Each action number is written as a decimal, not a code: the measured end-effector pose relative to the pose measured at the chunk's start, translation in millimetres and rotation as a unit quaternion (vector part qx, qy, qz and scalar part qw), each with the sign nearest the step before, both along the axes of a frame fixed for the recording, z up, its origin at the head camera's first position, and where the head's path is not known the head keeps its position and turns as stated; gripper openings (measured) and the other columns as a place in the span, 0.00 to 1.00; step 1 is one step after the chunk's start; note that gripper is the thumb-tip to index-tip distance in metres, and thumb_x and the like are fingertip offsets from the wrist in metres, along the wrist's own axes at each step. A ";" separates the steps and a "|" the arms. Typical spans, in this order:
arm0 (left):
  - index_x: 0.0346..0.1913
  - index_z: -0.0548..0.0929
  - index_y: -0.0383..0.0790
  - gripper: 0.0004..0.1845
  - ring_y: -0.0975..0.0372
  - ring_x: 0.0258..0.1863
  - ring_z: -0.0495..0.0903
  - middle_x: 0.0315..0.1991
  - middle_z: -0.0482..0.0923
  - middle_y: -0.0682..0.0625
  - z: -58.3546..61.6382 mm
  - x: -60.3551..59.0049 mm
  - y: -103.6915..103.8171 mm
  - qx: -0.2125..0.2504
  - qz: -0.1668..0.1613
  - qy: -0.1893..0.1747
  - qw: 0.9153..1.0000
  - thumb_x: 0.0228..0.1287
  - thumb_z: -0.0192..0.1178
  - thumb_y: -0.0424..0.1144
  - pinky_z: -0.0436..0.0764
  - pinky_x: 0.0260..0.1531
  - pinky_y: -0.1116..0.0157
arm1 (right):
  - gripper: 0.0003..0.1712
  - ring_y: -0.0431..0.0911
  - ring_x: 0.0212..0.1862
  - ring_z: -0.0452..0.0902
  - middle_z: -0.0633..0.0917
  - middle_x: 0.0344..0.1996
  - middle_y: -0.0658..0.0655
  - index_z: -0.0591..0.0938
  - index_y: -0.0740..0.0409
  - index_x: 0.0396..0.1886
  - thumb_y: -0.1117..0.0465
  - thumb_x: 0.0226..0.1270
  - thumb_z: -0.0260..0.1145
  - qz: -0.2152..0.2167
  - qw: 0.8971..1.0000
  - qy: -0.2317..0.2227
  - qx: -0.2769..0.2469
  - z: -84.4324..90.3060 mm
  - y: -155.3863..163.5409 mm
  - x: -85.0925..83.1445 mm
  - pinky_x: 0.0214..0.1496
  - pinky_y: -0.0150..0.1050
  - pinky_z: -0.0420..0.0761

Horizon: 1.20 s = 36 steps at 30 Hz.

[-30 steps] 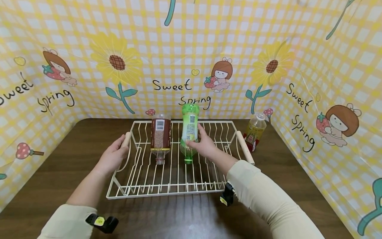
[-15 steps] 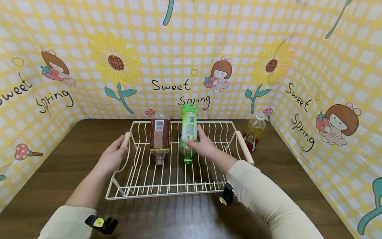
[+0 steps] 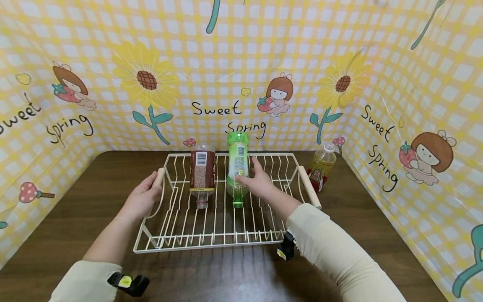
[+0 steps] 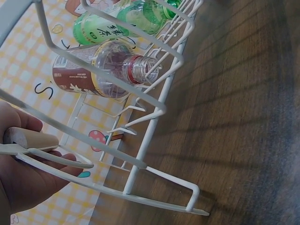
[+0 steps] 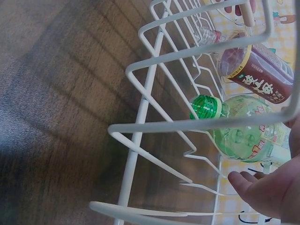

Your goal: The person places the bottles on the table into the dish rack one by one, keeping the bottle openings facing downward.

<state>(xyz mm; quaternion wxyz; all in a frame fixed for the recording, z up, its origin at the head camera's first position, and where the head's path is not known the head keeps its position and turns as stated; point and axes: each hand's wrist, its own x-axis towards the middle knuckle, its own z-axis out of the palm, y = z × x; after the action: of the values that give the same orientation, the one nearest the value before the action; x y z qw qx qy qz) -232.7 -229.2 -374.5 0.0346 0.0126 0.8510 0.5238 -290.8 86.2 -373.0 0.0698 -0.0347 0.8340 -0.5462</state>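
Note:
A white wire dish rack [image 3: 211, 241] with wooden handles stands on the table. In the head view my left hand [image 3: 145, 195] grips the rack's left handle [image 3: 160, 176]; the left wrist view shows fingers curled round this wooden handle [image 4: 35, 139]. A green plastic bottle [image 3: 237, 167] leans neck-down in the rack, its green cap [image 5: 206, 108] low among the wires. My right hand [image 3: 258, 182] is beside it, thumb overlapping the label and the other fingers spread apart from its right side. To the left, a brown-labelled clear bottle [image 3: 203, 172], uncapped, also leans neck-down.
A yellow-and-red-labelled bottle [image 3: 323, 165] stands upright behind the rack's right handle [image 3: 310, 188]. The dark wooden table [image 3: 211, 277] is walled by a yellow checked cloth [image 3: 211, 63] at the back and sides.
The green bottle has shifted slightly left at its upper end, and a gap now shows between it and my right fingers. My left hand has stayed on the handle.

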 end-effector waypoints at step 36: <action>0.76 0.38 0.29 0.32 0.41 0.66 0.63 0.77 0.37 0.31 -1.5 -2.5 -1.9 -0.023 -0.009 0.001 1.000 0.78 0.37 0.36 0.64 0.40 0.87 | 0.50 0.60 0.76 0.55 0.57 0.77 0.64 0.45 0.48 0.80 0.50 0.68 0.64 -0.014 0.997 0.078 0.022 61.5 75.9 12.5 0.72 0.58 0.63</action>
<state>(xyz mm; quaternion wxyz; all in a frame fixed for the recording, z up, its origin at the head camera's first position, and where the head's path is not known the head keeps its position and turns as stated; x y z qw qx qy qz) -235.2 -231.1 -375.9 0.0385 0.0196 0.8627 0.5039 -278.2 162.1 -311.6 -0.0026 -0.0642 0.8493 -0.5239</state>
